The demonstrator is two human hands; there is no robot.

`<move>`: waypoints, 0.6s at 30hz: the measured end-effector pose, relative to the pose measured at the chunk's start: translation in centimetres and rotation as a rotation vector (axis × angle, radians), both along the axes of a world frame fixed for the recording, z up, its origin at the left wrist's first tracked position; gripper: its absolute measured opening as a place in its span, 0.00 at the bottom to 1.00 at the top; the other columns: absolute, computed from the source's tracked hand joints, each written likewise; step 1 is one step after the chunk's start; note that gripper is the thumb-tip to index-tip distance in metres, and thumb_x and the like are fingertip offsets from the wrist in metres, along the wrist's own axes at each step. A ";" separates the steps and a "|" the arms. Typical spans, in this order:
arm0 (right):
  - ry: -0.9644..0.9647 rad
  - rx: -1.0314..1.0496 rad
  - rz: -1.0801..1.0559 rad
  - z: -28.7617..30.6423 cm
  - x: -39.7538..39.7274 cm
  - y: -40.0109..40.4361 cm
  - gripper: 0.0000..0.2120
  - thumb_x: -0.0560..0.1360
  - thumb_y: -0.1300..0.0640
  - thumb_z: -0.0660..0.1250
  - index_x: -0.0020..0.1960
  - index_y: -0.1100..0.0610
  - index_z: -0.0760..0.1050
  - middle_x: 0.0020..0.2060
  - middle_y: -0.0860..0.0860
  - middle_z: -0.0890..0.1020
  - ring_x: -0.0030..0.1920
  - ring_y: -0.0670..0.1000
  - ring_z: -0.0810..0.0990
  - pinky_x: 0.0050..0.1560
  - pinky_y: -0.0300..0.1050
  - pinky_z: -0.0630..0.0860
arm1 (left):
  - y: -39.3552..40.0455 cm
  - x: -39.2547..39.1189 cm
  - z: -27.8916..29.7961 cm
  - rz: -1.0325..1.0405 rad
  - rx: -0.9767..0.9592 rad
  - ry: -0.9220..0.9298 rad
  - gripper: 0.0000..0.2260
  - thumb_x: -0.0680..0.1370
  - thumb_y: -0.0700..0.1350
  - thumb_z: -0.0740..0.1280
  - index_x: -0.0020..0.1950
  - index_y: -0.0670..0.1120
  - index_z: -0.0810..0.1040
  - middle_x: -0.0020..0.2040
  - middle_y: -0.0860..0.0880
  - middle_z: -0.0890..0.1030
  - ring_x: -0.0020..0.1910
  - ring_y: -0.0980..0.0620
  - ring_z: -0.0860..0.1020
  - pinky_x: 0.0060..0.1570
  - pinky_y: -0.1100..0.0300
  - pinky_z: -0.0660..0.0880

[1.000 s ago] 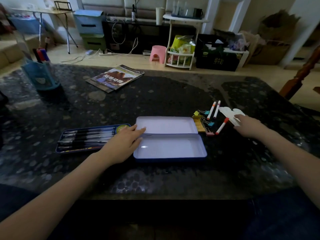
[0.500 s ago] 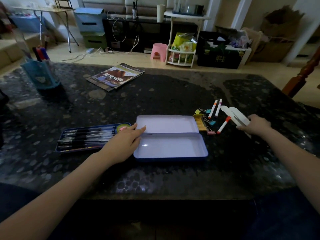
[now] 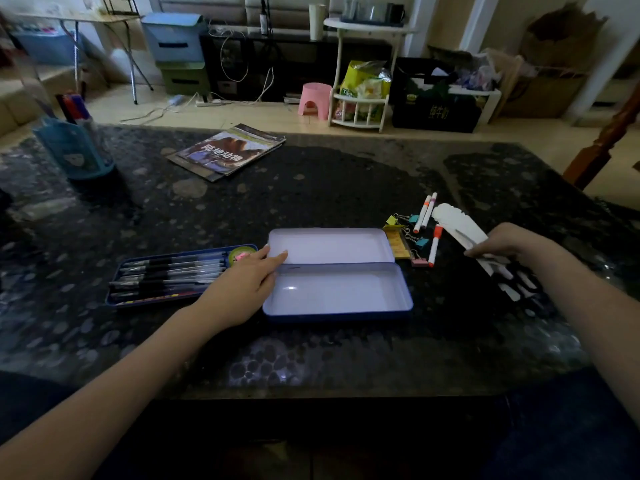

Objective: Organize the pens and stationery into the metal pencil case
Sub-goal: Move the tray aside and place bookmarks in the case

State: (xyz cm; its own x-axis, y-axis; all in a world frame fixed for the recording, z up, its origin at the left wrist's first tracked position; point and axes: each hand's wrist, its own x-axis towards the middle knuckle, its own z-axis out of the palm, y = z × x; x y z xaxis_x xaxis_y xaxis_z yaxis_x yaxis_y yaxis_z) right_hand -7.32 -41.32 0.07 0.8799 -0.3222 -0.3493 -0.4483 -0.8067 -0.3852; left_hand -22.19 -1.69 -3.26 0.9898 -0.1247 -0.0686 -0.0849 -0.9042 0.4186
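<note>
Flanking the open pencil case (image 3: 337, 292), left hand (image 3: 242, 289) rests flat; right hand (image 3: 502, 242) grips white paper (image 3: 457, 221) beside markers (image 3: 425, 213).

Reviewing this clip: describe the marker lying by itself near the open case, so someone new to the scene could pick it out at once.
Start at the open metal pencil case in the middle of the dark table and look just past its right end. Among the coloured binder clips there, the lone marker is white with a red cap. The other two markers lie farther back as a side-by-side pair.
</note>
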 end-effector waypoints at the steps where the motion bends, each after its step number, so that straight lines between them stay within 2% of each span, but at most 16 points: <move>1: -0.010 0.038 -0.016 0.3 0.0 0.1 0.20 0.67 0.55 0.77 0.49 0.68 0.74 0.38 0.60 0.80 0.38 0.57 0.77 0.36 0.44 0.72 | 0.0 0.0 0.0 -0.001 0.001 0.001 0.21 0.82 0.48 0.53 0.76 0.55 0.56 0.77 0.47 0.52 0.75 0.48 0.56 0.70 0.54 0.59; 3: 0.021 0.236 -0.038 1.0 -0.2 0.4 0.18 0.73 0.58 0.72 0.54 0.70 0.72 0.29 0.57 0.82 0.30 0.55 0.81 0.29 0.44 0.77 | 0.0 0.0 0.0 -0.002 0.005 0.011 0.21 0.82 0.48 0.53 0.76 0.55 0.56 0.77 0.47 0.52 0.75 0.48 0.56 0.70 0.54 0.59; 4: 0.027 0.295 -0.035 1.1 -0.5 0.5 0.17 0.75 0.59 0.68 0.56 0.70 0.70 0.29 0.58 0.82 0.29 0.55 0.81 0.29 0.45 0.78 | -0.1 0.0 0.1 0.000 0.008 0.015 0.21 0.82 0.48 0.53 0.76 0.55 0.56 0.78 0.47 0.52 0.75 0.48 0.56 0.70 0.53 0.59; 5: 0.016 0.295 -0.021 1.3 -0.6 0.6 0.17 0.76 0.58 0.67 0.57 0.71 0.70 0.33 0.59 0.82 0.33 0.56 0.81 0.32 0.48 0.78 | -0.1 0.0 0.1 0.002 0.011 0.015 0.21 0.82 0.48 0.53 0.76 0.55 0.56 0.78 0.48 0.52 0.75 0.48 0.56 0.70 0.53 0.59; 7: -0.092 0.146 0.042 1.1 -0.5 0.4 0.20 0.75 0.56 0.69 0.58 0.70 0.72 0.46 0.63 0.80 0.46 0.60 0.80 0.44 0.50 0.75 | -0.1 0.0 0.1 0.004 0.017 0.014 0.21 0.82 0.48 0.53 0.76 0.55 0.56 0.77 0.47 0.52 0.75 0.48 0.56 0.71 0.53 0.59; 9: -0.218 0.032 0.117 1.3 -0.8 1.1 0.18 0.75 0.56 0.68 0.59 0.66 0.74 0.53 0.63 0.79 0.52 0.62 0.78 0.49 0.51 0.73 | -0.1 -0.1 0.2 0.000 0.021 0.016 0.21 0.82 0.48 0.53 0.76 0.55 0.56 0.77 0.47 0.52 0.75 0.49 0.56 0.70 0.54 0.59; 11: -0.323 0.005 0.210 1.4 -1.2 2.2 0.11 0.77 0.57 0.65 0.58 0.60 0.74 0.49 0.60 0.81 0.45 0.59 0.81 0.44 0.50 0.77 | -0.1 -0.2 0.3 -0.006 0.020 0.013 0.21 0.82 0.48 0.53 0.76 0.54 0.56 0.77 0.47 0.52 0.75 0.49 0.55 0.70 0.55 0.58; 13: -0.391 -0.142 0.271 1.8 -1.9 3.8 0.09 0.79 0.56 0.61 0.58 0.54 0.72 0.44 0.56 0.81 0.38 0.54 0.80 0.38 0.49 0.78 | -0.2 -0.3 0.5 -0.024 0.033 -0.003 0.21 0.82 0.48 0.52 0.76 0.52 0.56 0.77 0.47 0.54 0.75 0.51 0.54 0.71 0.57 0.55; 15: -0.473 -0.421 0.388 2.2 -2.8 5.5 0.13 0.80 0.54 0.58 0.64 0.51 0.70 0.48 0.56 0.80 0.39 0.54 0.77 0.37 0.46 0.72 | -0.2 -0.3 0.7 -0.046 0.063 -0.030 0.21 0.82 0.47 0.53 0.76 0.49 0.56 0.77 0.47 0.56 0.76 0.53 0.53 0.72 0.60 0.50; 16: -0.502 -0.483 0.444 2.4 -3.4 6.6 0.14 0.81 0.54 0.57 0.65 0.50 0.69 0.49 0.56 0.80 0.40 0.55 0.76 0.37 0.45 0.70 | -0.2 -0.2 0.7 -0.060 0.081 -0.054 0.21 0.82 0.47 0.53 0.76 0.48 0.56 0.76 0.48 0.56 0.76 0.53 0.52 0.72 0.62 0.47; 18: -0.503 -0.448 0.535 2.4 -4.6 8.6 0.13 0.81 0.52 0.56 0.64 0.49 0.70 0.49 0.55 0.81 0.44 0.56 0.79 0.39 0.46 0.73 | -0.3 -0.1 0.6 -0.088 0.090 -0.124 0.22 0.82 0.48 0.55 0.75 0.46 0.58 0.76 0.49 0.58 0.75 0.55 0.52 0.71 0.62 0.43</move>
